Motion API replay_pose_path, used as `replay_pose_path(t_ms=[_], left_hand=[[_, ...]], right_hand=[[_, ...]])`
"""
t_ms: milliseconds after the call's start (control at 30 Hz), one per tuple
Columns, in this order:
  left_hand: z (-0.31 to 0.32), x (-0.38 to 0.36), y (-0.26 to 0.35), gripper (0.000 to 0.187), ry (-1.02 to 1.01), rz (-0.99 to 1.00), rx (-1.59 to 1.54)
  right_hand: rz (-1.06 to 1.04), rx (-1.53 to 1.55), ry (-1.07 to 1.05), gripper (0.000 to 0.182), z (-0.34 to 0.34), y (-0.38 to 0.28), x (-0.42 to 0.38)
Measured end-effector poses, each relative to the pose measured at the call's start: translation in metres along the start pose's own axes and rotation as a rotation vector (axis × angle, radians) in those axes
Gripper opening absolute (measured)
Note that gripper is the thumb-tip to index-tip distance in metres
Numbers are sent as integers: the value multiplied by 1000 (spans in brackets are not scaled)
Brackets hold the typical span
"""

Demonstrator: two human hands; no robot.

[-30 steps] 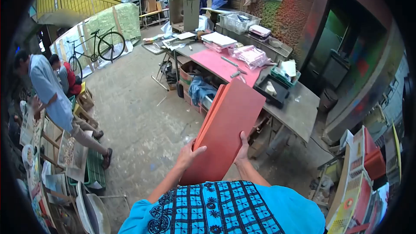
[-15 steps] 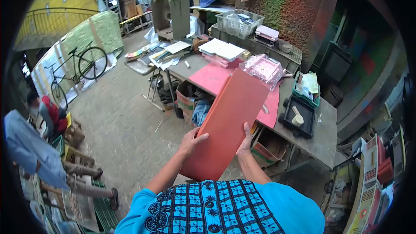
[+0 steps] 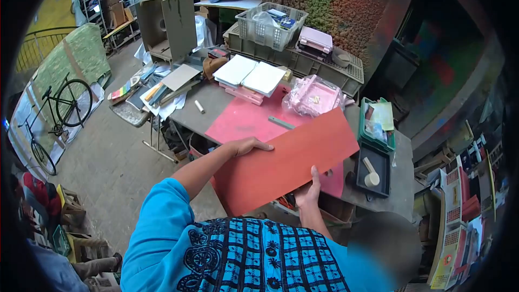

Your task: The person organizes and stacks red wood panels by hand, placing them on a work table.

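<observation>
A long orange-red board point(image 3: 286, 162) is held in front of me over the near edge of the table, its right end higher than its left. My left hand point(image 3: 250, 146) grips its far long edge, with fingers lying over the top face. On the near edge my right hand point(image 3: 309, 189) is closed, thumb on the face and the other fingers mostly hidden underneath. Beyond the board lies a pink sheet point(image 3: 238, 119) on the grey table point(image 3: 203, 109). A narrow grey-green strip point(image 3: 281, 123) rests on that sheet, close to the board's far edge.
Pink trays in clear plastic point(image 3: 315, 96) and an open white book point(image 3: 250, 74) sit behind. To the right are a green crate point(image 3: 363, 139) and a black tray point(image 3: 385, 163) with a cream scoop point(image 3: 371, 178). A person in red point(image 3: 48, 194) is at lower left.
The board has turned from steep to nearly crosswise, its upper end swinging right and down. My left hand moved up along it. My view shifted right and closer to the table.
</observation>
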State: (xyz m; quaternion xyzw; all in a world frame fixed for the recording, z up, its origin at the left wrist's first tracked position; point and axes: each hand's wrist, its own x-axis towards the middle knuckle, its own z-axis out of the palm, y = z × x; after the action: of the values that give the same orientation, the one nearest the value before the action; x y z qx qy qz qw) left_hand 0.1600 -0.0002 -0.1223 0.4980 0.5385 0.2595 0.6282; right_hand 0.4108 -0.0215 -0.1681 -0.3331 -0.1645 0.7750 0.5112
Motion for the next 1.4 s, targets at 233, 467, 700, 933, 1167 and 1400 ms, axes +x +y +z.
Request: replay_pose_path(t_ms=[233, 467, 700, 933, 1167, 1400], left_hand=[[-90, 38, 23, 57, -141, -154, -57], [-173, 78, 56, 55, -179, -233, 7], [-292, 137, 102, 42, -237, -218, 120], [-397, 207, 133, 46, -254, -203, 218], [-448, 265, 156, 55, -345, -210, 323], [-470, 321, 143, 63, -387, -180, 415]], right_hand=[[109, -41, 96, 43, 54, 16, 42], [89, -63, 164, 71, 106, 43, 96], [-18, -18, 206, 72, 194, 72, 182], [-98, 53, 228, 78, 276, 100, 274], [-125, 174, 328, 81, 309, 124, 350], [-98, 193, 405, 88, 312, 131, 390]])
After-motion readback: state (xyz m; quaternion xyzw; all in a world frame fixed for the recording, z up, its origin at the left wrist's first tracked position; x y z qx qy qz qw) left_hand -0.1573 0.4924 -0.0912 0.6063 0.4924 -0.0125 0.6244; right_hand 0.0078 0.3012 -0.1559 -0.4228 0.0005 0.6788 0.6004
